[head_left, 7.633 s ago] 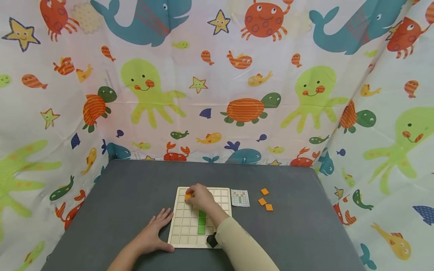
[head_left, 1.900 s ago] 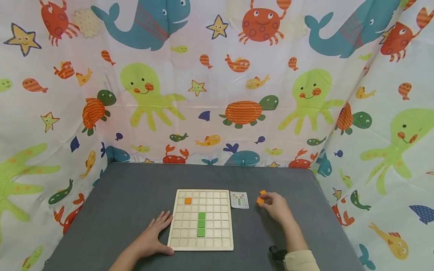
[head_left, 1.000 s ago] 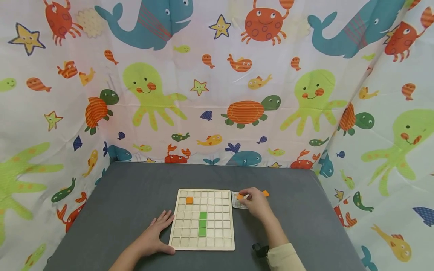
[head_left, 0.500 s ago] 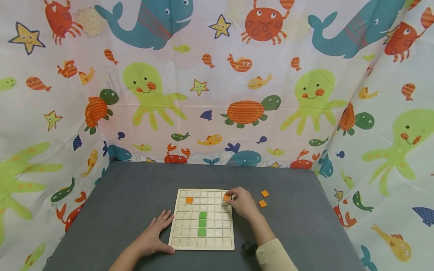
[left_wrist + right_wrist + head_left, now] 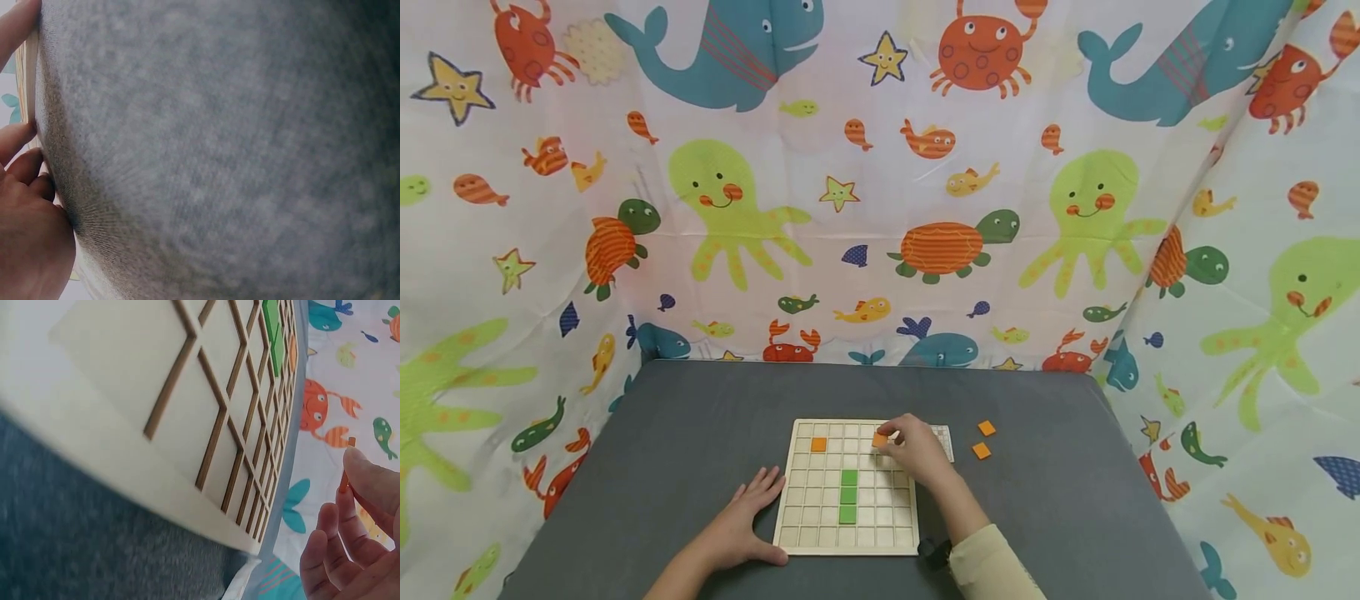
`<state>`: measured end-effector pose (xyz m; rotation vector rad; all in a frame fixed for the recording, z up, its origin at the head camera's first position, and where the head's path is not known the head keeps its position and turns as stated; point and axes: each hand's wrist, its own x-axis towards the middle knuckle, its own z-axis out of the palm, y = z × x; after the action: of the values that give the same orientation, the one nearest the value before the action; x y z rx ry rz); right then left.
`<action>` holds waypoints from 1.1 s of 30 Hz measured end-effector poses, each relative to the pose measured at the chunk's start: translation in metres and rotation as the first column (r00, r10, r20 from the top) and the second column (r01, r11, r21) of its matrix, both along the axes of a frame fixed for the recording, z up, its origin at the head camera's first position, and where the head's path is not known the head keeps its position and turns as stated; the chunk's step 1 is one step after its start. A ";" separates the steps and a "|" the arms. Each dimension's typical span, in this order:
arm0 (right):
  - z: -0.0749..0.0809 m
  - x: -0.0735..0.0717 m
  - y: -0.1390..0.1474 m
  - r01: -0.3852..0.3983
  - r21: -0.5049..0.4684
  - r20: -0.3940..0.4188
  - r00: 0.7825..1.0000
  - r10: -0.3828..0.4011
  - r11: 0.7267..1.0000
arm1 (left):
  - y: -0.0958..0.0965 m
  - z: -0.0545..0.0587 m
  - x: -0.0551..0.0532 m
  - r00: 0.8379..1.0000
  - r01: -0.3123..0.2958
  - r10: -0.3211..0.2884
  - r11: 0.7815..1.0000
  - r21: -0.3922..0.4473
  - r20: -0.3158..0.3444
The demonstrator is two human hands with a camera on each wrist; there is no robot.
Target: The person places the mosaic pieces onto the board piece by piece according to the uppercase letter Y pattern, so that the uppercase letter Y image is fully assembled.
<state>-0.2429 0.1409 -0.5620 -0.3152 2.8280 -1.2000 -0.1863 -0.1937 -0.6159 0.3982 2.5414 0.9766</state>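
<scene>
A pale wooden grid board (image 5: 805,533) lies on the dark grey table. My right hand (image 5: 917,450) pinches an orange square tile (image 5: 879,439) over the upper right part of the board; the right wrist view shows that tile (image 5: 348,465) edge-on between thumb and fingertips, above the grid. Another orange tile (image 5: 818,445) sits in a cell at the upper left. Green tiles (image 5: 848,496) form a short column near the middle. My left hand (image 5: 737,525) rests along the board's left edge, fingers spread, thumb at the lower corner; the left wrist view shows its fingertips touching the edge.
A small printed pattern card (image 5: 943,442) lies right of the board, partly covered by my right hand. Beyond it are two loose orange tiles, the upper tile (image 5: 987,427) and the lower tile (image 5: 981,451). A sea-animal curtain (image 5: 887,250) stands around the table (image 5: 1037,500).
My right hand picked up one loose orange tile at the right and carried it left past the card to above the board. Earlier it set the upper-left orange tile. My left hand stays put.
</scene>
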 end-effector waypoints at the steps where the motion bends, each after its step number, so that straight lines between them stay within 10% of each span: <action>1: -0.001 0.000 -0.001 -0.004 -0.004 0.003 1.000 0.004 1.000 | 0.000 0.000 0.000 1.000 -0.001 0.001 1.000 -0.002 0.003; 33: -0.008 -0.014 -0.062 -0.099 0.009 0.092 0.991 0.098 0.995 | 0.001 0.007 0.002 1.000 -0.011 0.011 1.000 0.005 -0.009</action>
<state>-0.2571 0.0787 -0.5698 -0.3840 2.7074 -1.1452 -0.1838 -0.1928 -0.6089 0.3912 2.5528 0.9875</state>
